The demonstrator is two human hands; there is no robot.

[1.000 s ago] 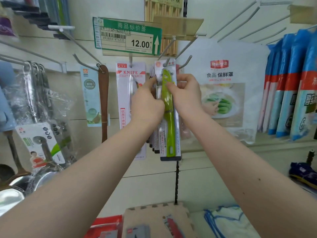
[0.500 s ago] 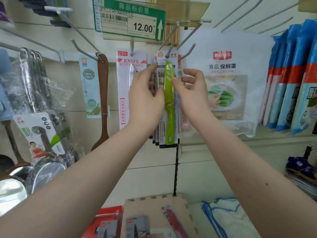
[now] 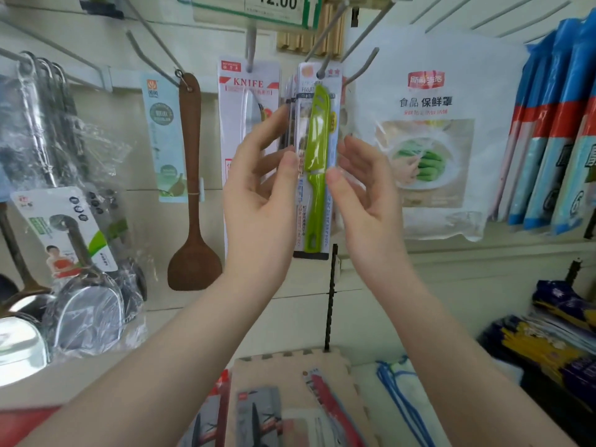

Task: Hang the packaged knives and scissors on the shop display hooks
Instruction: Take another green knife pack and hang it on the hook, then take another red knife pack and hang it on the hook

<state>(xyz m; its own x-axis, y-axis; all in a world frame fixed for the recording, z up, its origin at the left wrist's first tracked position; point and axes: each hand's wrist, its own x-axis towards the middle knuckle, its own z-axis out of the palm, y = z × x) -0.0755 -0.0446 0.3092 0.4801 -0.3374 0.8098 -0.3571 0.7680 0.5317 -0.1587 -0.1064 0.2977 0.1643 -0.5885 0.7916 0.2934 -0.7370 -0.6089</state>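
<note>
A packaged green knife (image 3: pixel 315 162) hangs from a metal hook (image 3: pixel 325 64) at the front of several similar packs. To its left a white pack marked KNIFE (image 3: pixel 248 101) hangs on its own hook. My left hand (image 3: pixel 263 191) is just left of the green knife pack with fingers relaxed and spread, holding nothing. My right hand (image 3: pixel 361 188) is just right of the pack, also relaxed and apart from it. Low in view, packaged scissors (image 3: pixel 258 417) and a red-handled knife pack (image 3: pixel 325 398) lie on a beige foam mat (image 3: pixel 290 366).
A brown wooden spatula (image 3: pixel 192 195) hangs to the left, with wrapped steel ladles (image 3: pixel 74 253) further left. A food-cover bag (image 3: pixel 429 133) hangs on the right, beside blue and red packs (image 3: pixel 554 124). A green price tag (image 3: pixel 274 4) sits above the hooks.
Both hands have let go of the green knife pack and drawn back, fingers opening. The pack now hangs free on its hook. The view has tilted downward.
</note>
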